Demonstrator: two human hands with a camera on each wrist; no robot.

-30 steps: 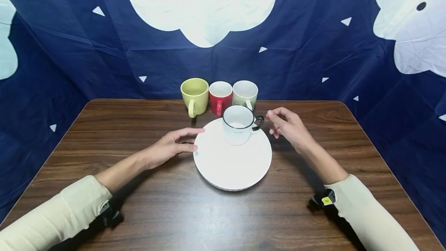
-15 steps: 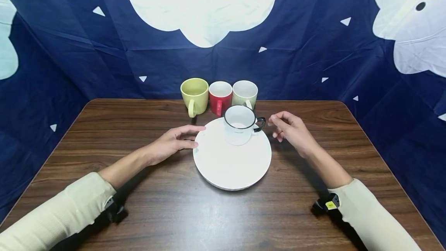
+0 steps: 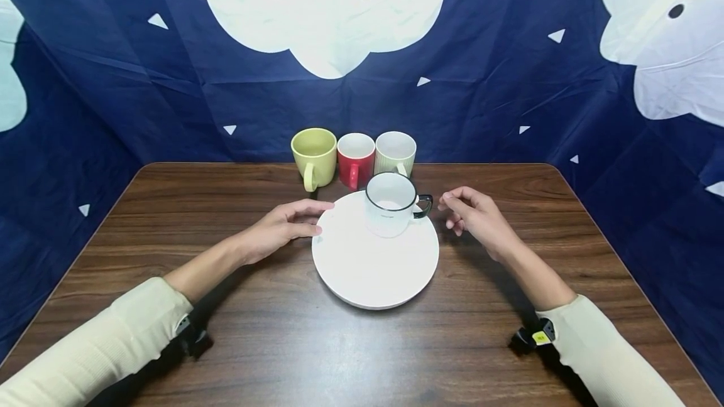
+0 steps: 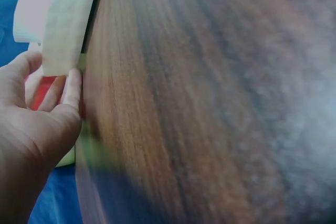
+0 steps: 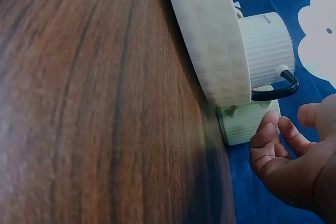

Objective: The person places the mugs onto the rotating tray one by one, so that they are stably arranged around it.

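A white round turntable (image 3: 376, 269) with a thick rim stands mid-table. On its far right part sits an upright white enamel-style mug (image 3: 390, 218) with a black rim; its black handle (image 5: 275, 94) points right. The left hand (image 3: 278, 231) lies at the turntable's left edge, thumb and fingers spread and nearly straight, fingertips against the rim. In the left wrist view that fingertip contact shows at the turntable's side wall (image 4: 65, 30). Just right of the mug handle the right hand (image 3: 475, 215) hovers, fingers loosely curled, holding nothing.
Behind the turntable, a yellow-green mug (image 3: 314, 159), a red mug (image 3: 356, 162) and a pale green ribbed mug (image 3: 395, 154) stand in a row near the far table edge. Dark blue patterned cloth (image 3: 481, 99) hangs behind the wooden table (image 3: 226, 344).
The left fingers have moved slightly away from the body along the rim. The turntable has turned a little, carrying the black-rimmed mug right. The right hand has drifted slightly right and nearer.
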